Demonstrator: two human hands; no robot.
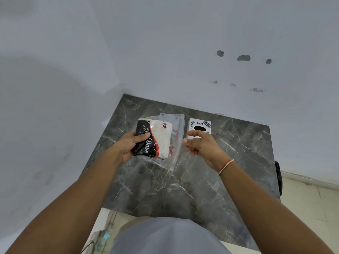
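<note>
My left hand (131,143) grips a black, red and cream packet marked "Dove" (153,139), thumb across its front. The packet sits partly inside a clear plastic bag (174,136) that hangs over the dark marble table (192,180). My right hand (200,143) is just right of the bag, fingers loosely curled, fingertips at the bag's right edge; whether they pinch the plastic cannot be told. A white box (200,125) with stickers reading "Dart" and an oval black opening stands on the table behind my right hand.
The table stands in a corner between two pale walls (165,52). A dark object (278,176) hangs at the table's right edge. Pale floor (311,208) lies to the right, and cables and small items (104,237) lie below the near left edge.
</note>
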